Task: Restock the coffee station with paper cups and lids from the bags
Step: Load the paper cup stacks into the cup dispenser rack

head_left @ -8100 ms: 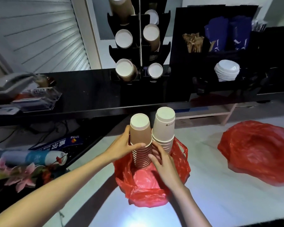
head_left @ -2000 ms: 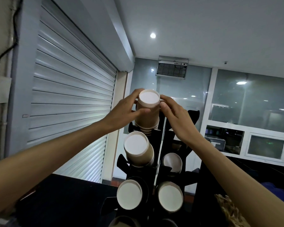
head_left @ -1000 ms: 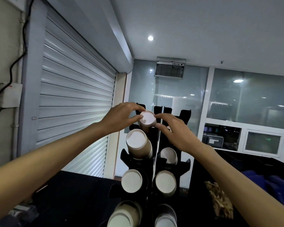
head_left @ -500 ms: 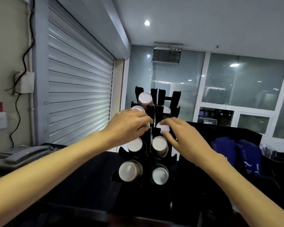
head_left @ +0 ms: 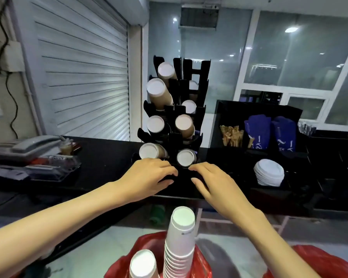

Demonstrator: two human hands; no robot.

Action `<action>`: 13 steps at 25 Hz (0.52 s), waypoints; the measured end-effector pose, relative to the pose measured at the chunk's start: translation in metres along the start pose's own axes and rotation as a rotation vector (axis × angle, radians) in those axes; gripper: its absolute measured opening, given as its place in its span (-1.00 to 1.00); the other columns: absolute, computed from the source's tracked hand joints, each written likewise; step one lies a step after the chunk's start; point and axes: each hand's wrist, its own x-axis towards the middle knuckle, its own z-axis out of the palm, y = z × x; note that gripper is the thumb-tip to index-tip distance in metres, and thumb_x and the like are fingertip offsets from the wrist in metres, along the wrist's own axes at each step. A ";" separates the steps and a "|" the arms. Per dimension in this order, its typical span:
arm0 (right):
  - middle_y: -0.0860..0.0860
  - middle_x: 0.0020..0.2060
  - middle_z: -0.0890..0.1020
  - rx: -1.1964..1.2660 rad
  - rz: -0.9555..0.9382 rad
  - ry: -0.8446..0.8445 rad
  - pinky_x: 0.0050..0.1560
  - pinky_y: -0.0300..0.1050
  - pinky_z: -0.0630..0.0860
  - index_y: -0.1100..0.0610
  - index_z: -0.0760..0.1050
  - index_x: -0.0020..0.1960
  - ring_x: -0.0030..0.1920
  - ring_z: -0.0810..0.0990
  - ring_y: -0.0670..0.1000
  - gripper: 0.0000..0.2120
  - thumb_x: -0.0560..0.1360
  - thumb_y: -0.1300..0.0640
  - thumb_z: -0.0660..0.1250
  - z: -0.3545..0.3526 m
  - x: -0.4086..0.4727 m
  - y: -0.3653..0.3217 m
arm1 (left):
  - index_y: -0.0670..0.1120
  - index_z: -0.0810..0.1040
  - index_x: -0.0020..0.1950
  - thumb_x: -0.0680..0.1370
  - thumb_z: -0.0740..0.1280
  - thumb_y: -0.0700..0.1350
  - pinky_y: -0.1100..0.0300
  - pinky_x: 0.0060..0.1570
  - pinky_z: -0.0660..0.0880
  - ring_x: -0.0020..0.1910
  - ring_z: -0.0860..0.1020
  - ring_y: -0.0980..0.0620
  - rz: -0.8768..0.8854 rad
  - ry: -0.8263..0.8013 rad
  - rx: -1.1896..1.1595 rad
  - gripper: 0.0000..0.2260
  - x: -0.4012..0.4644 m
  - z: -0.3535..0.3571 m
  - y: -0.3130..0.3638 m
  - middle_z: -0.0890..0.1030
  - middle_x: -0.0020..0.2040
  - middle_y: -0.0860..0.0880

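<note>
upright white cup stack [head_left: 180, 243] in red bag [head_left: 149, 245]; brown cup stacks [head_left: 159, 93] slanted in black rack [head_left: 197, 109]

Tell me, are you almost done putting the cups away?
Partly. The black rack already holds brown cups. Both hands, left and right, are empty. Two cup stacks still wait in the red bag, and the lid stack looks short.

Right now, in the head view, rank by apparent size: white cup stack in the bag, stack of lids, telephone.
1. telephone
2. white cup stack, though nearness to the camera enlarges it
3. stack of lids
</note>
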 end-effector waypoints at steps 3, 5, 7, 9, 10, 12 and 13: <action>-0.13 0.31 0.50 0.090 0.046 -0.007 0.25 -0.16 0.42 -0.01 0.40 0.43 0.32 0.44 -0.08 -0.66 0.67 -0.02 0.18 0.018 -0.039 -0.003 | 0.16 0.53 0.24 0.59 0.23 0.18 0.16 -0.23 0.55 0.00 0.58 0.15 -0.039 -0.099 -0.084 -0.73 -0.037 0.022 0.019 0.61 0.09 0.21; -0.13 0.29 0.51 0.138 0.058 -0.007 0.24 -0.15 0.44 0.00 0.42 0.40 0.29 0.45 -0.08 -0.68 0.67 -0.01 0.19 0.032 -0.063 -0.009 | 0.17 0.52 0.26 0.60 0.19 0.21 0.14 -0.21 0.56 0.02 0.58 0.19 -0.087 -0.157 -0.144 -0.71 -0.063 0.032 0.028 0.60 0.10 0.22; -0.10 0.25 0.54 0.176 0.061 -0.019 0.19 -0.11 0.45 0.03 0.45 0.35 0.25 0.49 -0.03 -0.71 0.66 0.02 0.22 0.045 -0.081 -0.016 | 0.19 0.50 0.26 0.60 0.21 0.21 0.16 -0.21 0.55 0.03 0.57 0.21 -0.135 -0.216 -0.167 -0.73 -0.086 0.041 0.035 0.59 0.10 0.22; -0.06 0.23 0.56 0.200 0.067 -0.016 0.16 -0.07 0.47 0.05 0.47 0.32 0.23 0.52 0.03 -0.73 0.65 0.04 0.24 0.059 -0.097 -0.025 | 0.21 0.47 0.26 0.61 0.20 0.23 0.13 -0.20 0.56 0.04 0.56 0.21 -0.148 -0.252 -0.169 -0.73 -0.108 0.047 0.040 0.57 0.11 0.21; -0.05 0.23 0.56 0.222 0.081 -0.019 0.16 -0.06 0.47 0.05 0.47 0.32 0.23 0.52 0.02 -0.74 0.64 0.05 0.25 0.066 -0.106 -0.029 | 0.21 0.46 0.27 0.61 0.20 0.24 0.12 -0.19 0.57 0.07 0.56 0.21 -0.159 -0.267 -0.178 -0.72 -0.120 0.050 0.043 0.57 0.13 0.21; -0.05 0.23 0.57 0.277 0.096 -0.018 0.19 -0.11 0.44 0.04 0.48 0.31 0.23 0.51 -0.01 -0.74 0.63 0.06 0.27 0.080 -0.122 -0.037 | 0.22 0.44 0.32 0.61 0.18 0.28 0.11 -0.12 0.59 0.16 0.53 0.21 -0.204 -0.298 -0.199 -0.67 -0.144 0.057 0.050 0.54 0.19 0.22; -0.06 0.23 0.58 0.305 0.096 -0.027 0.20 -0.12 0.44 0.03 0.48 0.31 0.23 0.51 -0.03 -0.74 0.63 0.06 0.27 0.087 -0.130 -0.041 | 0.21 0.42 0.35 0.59 0.18 0.30 0.13 -0.06 0.58 0.21 0.51 0.21 -0.229 -0.322 -0.217 -0.63 -0.155 0.061 0.054 0.53 0.23 0.22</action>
